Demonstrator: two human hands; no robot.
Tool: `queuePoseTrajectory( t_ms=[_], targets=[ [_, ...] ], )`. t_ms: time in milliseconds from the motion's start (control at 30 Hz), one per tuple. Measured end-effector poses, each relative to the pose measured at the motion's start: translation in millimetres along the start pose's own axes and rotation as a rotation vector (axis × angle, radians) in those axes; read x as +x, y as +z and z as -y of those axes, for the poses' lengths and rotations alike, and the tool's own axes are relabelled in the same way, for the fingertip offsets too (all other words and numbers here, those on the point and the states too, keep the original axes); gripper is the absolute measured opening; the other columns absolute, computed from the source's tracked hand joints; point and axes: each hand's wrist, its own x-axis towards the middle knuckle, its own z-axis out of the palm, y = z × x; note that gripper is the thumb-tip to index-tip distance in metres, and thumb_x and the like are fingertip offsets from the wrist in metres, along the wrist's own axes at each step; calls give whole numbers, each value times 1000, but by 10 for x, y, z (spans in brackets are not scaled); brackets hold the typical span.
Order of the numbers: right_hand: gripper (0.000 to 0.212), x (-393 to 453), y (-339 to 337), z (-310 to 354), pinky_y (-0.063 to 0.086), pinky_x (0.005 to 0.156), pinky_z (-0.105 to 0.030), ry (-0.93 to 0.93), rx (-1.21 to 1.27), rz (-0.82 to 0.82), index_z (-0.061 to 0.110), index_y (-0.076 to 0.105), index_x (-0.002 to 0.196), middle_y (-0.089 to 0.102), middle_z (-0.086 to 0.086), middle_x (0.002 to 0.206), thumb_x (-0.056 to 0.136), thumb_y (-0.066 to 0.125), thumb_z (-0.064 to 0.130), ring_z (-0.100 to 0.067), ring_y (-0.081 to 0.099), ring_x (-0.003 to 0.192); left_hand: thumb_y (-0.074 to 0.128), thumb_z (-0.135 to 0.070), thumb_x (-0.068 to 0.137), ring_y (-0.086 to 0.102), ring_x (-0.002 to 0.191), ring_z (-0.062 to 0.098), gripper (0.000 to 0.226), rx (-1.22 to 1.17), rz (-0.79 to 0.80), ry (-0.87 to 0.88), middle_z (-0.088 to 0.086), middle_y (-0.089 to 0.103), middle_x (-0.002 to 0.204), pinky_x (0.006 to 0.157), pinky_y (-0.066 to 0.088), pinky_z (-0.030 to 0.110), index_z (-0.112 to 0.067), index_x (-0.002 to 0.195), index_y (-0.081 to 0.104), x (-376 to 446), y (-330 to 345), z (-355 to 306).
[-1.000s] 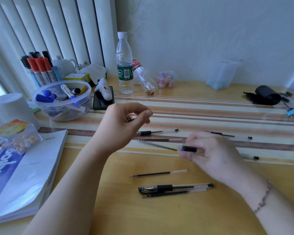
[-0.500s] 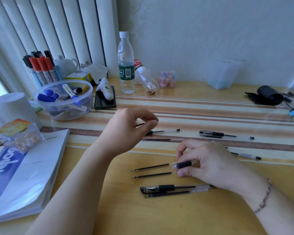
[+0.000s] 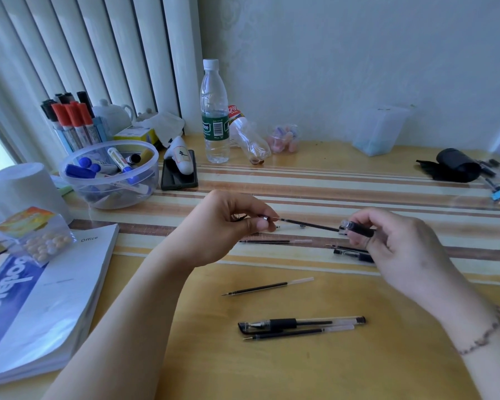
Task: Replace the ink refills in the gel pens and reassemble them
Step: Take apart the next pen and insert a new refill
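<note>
Both hands now lifted off counter (image 3: 300,370): left hand (image 3: 228,226) pinching tip (image 3: 264,217), right hand (image 3: 393,241) clenched round barrel (image 3: 358,228), refill (image 3: 309,224) newly seated—tip next.

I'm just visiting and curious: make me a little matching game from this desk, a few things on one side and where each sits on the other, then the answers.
Things:
1. water bottle
2. clear bowl of markers
3. capped gel pen
4. pen barrel

Places:
A. lying on the desk nearest the person
B. pinched in the right hand
C. upright at the back by the wall
D. far left of the desk, beside the phone

Pairs: 1-C, 2-D, 3-A, 4-B
</note>
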Motion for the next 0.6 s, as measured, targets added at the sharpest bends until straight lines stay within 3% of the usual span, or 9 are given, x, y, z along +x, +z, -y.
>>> queuePoseTrajectory(
  t_ms=[133, 333, 467, 533, 600],
  targets=[
    [34, 6, 25, -14, 33, 41, -27, -24, 15, -16, 40, 59, 82, 59, 4, 52, 85, 64, 7, -13, 40, 40, 68, -9, 87, 71, 91, 5, 14, -106, 8, 13, -10, 77, 83, 89, 56, 28, -21, 90, 75, -4, 9, -23],
    [32, 11, 25, -12, 32, 41, -26, -11, -13, -32, 36, 63, 83, 56, 12, 51, 85, 64, 5, -13, 42, 42, 68, -21, 82, 70, 91, 3, 10, -119, 32, 36, -12, 77, 84, 88, 56, 26, -23, 90, 75, 10, 37, -11],
    [31, 13, 11, 38, 32, 42, -26, 21, -48, -44, 36, 61, 82, 57, 32, 65, 84, 64, 5, -12, 47, 51, 67, -11, 86, 70, 89, 3, 13, -139, 32, 37, -10, 77, 83, 88, 55, 24, -21, 89, 75, 15, 51, -3],
    [32, 9, 7, 41, 32, 43, -27, 14, -49, -60, 34, 62, 82, 56, 14, 52, 82, 63, 2, -14, 40, 40, 67, -12, 86, 69, 90, 2, 12, -125, 33, 38, -10, 77, 84, 86, 54, 21, -21, 88, 76, 16, 54, -4],
    [34, 3, 1, 43, 33, 44, -27, 4, -50, -75, 33, 63, 83, 47, 10, 45, 81, 64, -1, -13, 41, 42, 68, -15, 86, 69, 92, 2, 10, -118, 24, 32, -10, 77, 85, 86, 54, 20, -19, 88, 76, 13, 56, -6]
  ],
)
